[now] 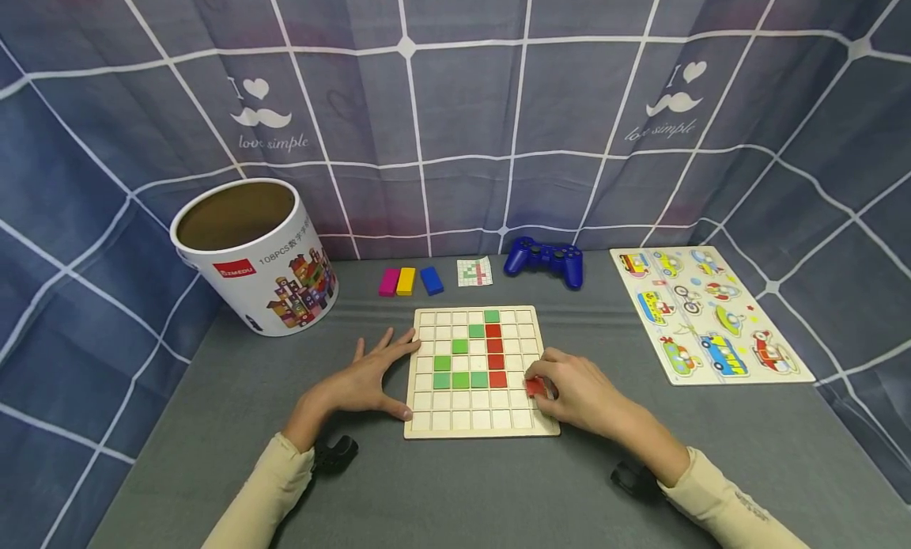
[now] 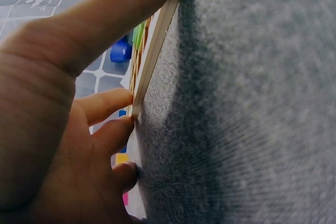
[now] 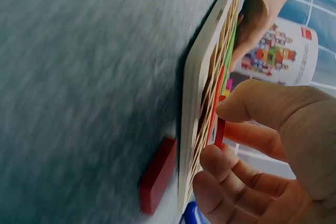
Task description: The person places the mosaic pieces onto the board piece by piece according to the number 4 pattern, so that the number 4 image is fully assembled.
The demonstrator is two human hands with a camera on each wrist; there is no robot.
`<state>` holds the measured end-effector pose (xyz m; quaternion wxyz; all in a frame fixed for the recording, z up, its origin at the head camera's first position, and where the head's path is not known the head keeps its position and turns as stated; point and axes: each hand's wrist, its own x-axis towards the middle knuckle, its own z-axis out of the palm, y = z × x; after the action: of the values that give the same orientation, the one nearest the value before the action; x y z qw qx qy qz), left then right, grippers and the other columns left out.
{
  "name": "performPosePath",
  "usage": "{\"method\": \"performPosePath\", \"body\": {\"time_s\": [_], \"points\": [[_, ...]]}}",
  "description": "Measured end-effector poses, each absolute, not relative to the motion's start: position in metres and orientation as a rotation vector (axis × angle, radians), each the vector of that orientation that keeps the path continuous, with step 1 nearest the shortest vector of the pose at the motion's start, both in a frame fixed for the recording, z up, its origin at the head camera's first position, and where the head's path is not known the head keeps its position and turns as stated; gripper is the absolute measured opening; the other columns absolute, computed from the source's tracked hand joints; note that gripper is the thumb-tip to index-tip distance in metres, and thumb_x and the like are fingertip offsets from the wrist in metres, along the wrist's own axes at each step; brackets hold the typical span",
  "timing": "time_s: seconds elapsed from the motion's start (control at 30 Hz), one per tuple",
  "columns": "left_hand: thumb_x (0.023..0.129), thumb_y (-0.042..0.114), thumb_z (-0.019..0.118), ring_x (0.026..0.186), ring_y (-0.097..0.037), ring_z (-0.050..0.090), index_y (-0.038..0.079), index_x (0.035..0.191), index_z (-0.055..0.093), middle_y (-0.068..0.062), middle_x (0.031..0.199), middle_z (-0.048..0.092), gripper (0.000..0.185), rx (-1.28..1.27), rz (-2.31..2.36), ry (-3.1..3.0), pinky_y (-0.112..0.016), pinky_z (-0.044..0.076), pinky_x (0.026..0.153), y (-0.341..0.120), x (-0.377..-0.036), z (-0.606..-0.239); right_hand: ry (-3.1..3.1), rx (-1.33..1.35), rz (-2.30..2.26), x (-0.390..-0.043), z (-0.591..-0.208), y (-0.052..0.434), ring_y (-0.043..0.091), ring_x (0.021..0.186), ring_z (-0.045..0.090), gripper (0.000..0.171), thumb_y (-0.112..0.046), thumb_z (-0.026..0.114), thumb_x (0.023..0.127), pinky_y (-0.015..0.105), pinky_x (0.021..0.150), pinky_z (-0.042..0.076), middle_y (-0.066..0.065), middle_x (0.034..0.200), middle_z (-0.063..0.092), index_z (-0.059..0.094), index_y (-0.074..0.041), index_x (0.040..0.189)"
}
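Note:
A wooden grid board (image 1: 421,422) lies in the middle of the grey table, with green tiles (image 1: 459,380) and red tiles (image 1: 495,346) set in its squares. My left hand (image 1: 398,375) lies flat on the table. Its straight fingers (image 2: 113,100) touch the board's left edge (image 2: 157,40). At the board's right edge my right hand (image 1: 541,379) pinches a red tile (image 1: 535,387) between thumb and fingers. The right wrist view shows that tile (image 3: 220,129) held just over the board. A second red block (image 3: 157,174) lies on the table beside the board's edge.
A round cardboard tub (image 1: 256,256) stands open at the back left. Pink (image 1: 389,282), yellow (image 1: 406,281) and blue (image 1: 431,280) blocks, a pattern card (image 1: 474,271) and a blue game controller (image 1: 544,260) lie behind the board. A vehicle puzzle board (image 1: 704,316) lies to the right. Curtains enclose the table.

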<state>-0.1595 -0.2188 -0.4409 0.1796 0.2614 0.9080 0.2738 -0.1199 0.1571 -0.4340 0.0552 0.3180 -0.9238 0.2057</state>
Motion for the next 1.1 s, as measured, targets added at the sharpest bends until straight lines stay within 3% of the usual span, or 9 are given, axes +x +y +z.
{"method": "performPosePath", "body": {"time_s": [0.6, 1.1], "points": [[0.066, 0.049, 0.091, 0.151, -0.034, -0.006, 0.021, 0.159, 0.029, 0.0, 0.167, 0.009, 0.116, 0.748, 0.788, 2.568, -0.071, -0.015, 0.108, -0.219, -0.16, -0.443, -2.678, 1.149, 0.708, -0.118, -0.44, 0.121, -0.001, 0.056, 0.042, 0.014, -0.011, 0.078, 0.082, 0.019, 0.049, 0.036, -0.007, 0.081, 0.055, 0.077, -0.015, 0.095], [0.066, 0.049, 0.091, 0.151, -0.035, -0.005, 0.021, 0.159, 0.029, 0.0, 0.167, 0.01, 0.116, 0.734, 0.788, 2.566, -0.071, -0.014, 0.107, -0.22, -0.16, -0.443, -2.729, 1.174, 0.685, -0.118, -0.437, 0.111, 0.002, 0.057, 0.041, 0.018, -0.01, 0.078, 0.079, 0.02, 0.049, 0.035, -0.004, 0.083, 0.055, 0.077, -0.012, 0.097]]}}
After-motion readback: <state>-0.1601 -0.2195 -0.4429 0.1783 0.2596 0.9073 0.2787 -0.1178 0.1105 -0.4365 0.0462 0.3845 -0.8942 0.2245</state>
